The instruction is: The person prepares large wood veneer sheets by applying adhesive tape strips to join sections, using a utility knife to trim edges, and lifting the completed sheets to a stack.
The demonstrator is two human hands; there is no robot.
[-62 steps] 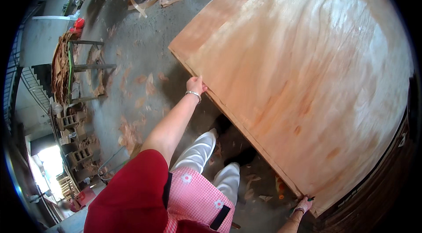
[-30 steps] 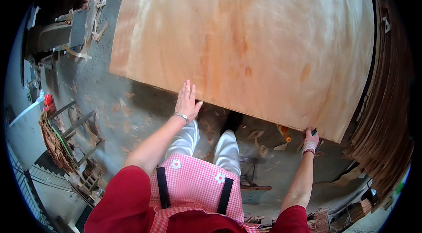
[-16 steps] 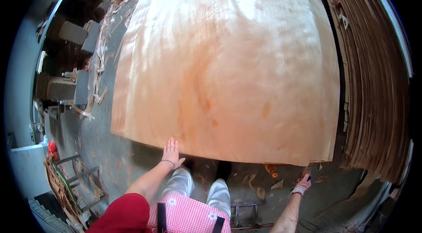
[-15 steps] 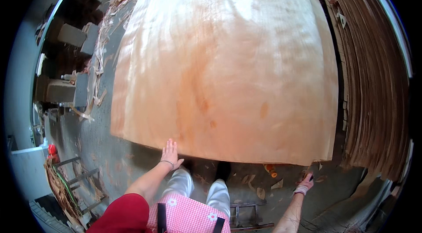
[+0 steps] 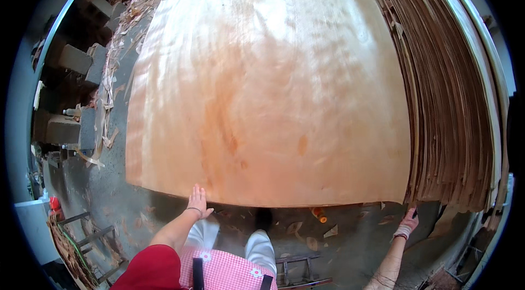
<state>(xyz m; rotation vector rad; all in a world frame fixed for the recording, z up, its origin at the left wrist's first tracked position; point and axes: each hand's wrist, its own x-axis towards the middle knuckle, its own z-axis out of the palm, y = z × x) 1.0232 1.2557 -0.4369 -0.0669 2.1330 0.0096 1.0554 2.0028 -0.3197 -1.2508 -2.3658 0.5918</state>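
Observation:
A broad sheet of pale wood veneer [image 5: 273, 126] with orange-brown stains lies in front of me. My left hand [image 5: 198, 202] rests flat on its near edge, left of the middle, fingers stretched out and holding nothing. My right hand [image 5: 407, 225], in a pale glove with the fingertips showing, is by the sheet's near right corner. Its fingers are closed round a small dark object [image 5: 415, 214] whose kind I cannot make out. Just beyond that hand are the ends of a tall stack of brown veneer sheets [image 5: 448, 98].
Veneer scraps [image 5: 112, 85] litter the floor along the left, beside several grey blocks [image 5: 75, 59]. An orange bottle-like thing [image 5: 319, 214] lies below the near edge. A metal frame [image 5: 298, 269] is near my feet, and a rack with wood strips [image 5: 76, 241] stands at lower left.
My right hand has moved right and slightly up, to the near end of the stack. My left hand stays flat on the sheet's edge. The whole view has shifted to the right.

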